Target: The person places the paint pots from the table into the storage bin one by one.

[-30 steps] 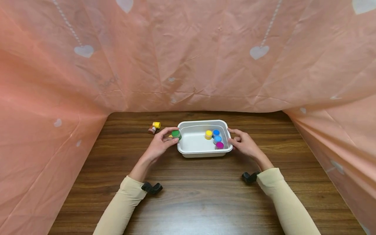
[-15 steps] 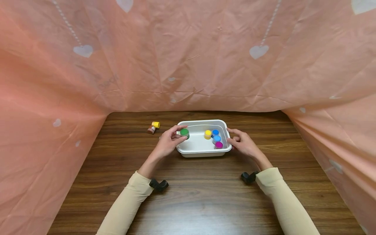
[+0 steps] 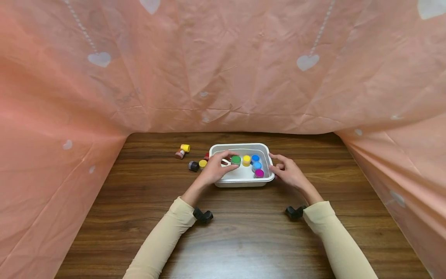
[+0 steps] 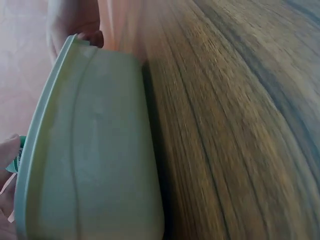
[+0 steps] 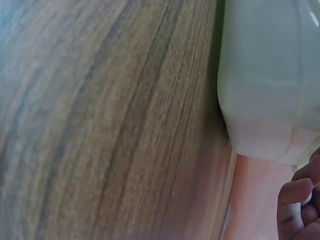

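Note:
In the head view my left hand [image 3: 216,168] reaches over the left side of a white plastic tray [image 3: 240,180], pinching a small green-lidded paint jar [image 3: 235,159] between thumb and fingers above the tray's inside. Beside that jar stand a yellow-lidded jar [image 3: 246,160], a blue one [image 3: 255,158], a light blue one [image 3: 257,166] and a purple-lidded one [image 3: 259,173]. At the tray's right end my right hand [image 3: 287,169] holds the rim with thumb and fingers. The left wrist view shows the tray's outer wall [image 4: 110,145], with the green jar [image 4: 18,155] partly hidden behind its rim.
Left of the tray, on the brown wooden table [image 3: 244,232], lie a black jar [image 3: 193,166], a yellow jar [image 3: 203,164] and a red one [image 3: 206,156], partly hidden. Farther back are a brown jar [image 3: 180,154] and another yellow jar [image 3: 185,148]. A pink curtain [image 3: 223,77] surrounds the table.
My left hand has carried the green jar rightward, from the tray's left rim to beside the yellow jar inside. The black, yellow and red jars have come into view behind it. My right hand stays put.

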Demonstrator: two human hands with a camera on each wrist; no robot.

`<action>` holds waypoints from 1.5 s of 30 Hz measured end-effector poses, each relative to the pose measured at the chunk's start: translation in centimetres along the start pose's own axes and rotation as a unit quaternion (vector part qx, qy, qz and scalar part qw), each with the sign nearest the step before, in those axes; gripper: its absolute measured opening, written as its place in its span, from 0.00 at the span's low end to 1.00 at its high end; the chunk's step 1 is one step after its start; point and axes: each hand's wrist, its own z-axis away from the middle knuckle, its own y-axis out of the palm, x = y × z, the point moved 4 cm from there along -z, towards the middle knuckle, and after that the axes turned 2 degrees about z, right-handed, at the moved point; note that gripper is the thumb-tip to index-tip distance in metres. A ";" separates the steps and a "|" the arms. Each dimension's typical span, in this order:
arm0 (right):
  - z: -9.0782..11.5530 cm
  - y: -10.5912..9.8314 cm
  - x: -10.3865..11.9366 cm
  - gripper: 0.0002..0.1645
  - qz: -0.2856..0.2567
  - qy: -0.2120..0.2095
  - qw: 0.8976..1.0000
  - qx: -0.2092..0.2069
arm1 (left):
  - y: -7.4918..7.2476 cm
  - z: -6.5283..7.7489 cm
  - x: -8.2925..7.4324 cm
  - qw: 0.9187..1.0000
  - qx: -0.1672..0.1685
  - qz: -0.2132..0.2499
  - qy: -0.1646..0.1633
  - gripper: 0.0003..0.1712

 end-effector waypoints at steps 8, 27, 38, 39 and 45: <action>0.2 0.2 0.1 0.34 -0.002 -0.004 1.000 -0.003 | 2.0 -1.5 -0.2 0.999 0.023 -0.038 0.006 0.22; 0.2 0.3 0.3 0.34 0.009 -0.010 1.000 -0.005 | 4.1 -4.4 0.6 0.988 0.034 -0.148 -0.028 0.19; 0.4 0.3 -0.1 0.35 0.006 -0.024 1.000 -0.006 | 5.3 -4.9 1.0 0.979 0.048 -0.195 -0.039 0.18; 0.4 0.3 0.0 0.35 0.004 -0.024 1.000 -0.007 | 5.3 -4.9 1.0 0.978 0.048 -0.199 -0.039 0.18; 0.3 0.3 0.1 0.34 0.003 -0.024 1.000 -0.012 | 5.5 -4.8 1.1 0.972 0.052 -0.224 -0.042 0.18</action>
